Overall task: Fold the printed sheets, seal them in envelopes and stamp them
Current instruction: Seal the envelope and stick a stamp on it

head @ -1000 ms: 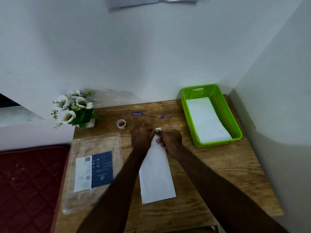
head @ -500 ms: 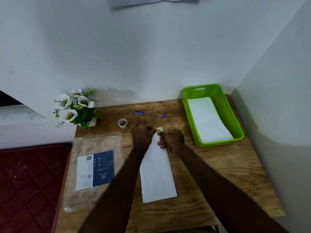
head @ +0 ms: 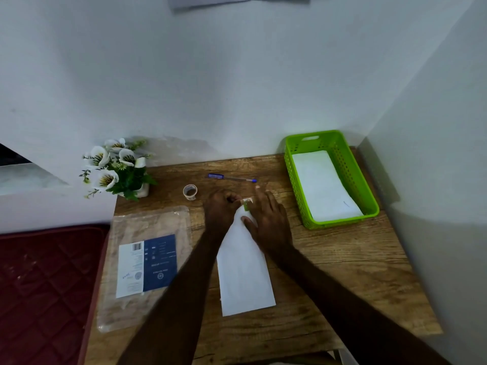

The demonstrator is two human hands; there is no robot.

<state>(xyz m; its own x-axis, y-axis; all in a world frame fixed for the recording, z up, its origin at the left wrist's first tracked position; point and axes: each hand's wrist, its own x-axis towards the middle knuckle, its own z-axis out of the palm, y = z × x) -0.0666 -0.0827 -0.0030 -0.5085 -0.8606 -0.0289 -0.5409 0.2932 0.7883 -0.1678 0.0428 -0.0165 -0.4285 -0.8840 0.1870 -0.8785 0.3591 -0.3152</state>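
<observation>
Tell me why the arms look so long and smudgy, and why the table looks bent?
Head view: the wide-angle lens stretches both forearms near the bottom edge and splays the wooden table; the forearms look soft and smeared there. The left hand and right hand at the envelope are dim, while the green basket stays bright and fairly sharp.

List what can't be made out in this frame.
- Stamp, head view: mostly covered by both hands; design too small.
- Envelope far end: under the right hand and left hand.
- Plastic packet label: print too small, blurred.
</observation>
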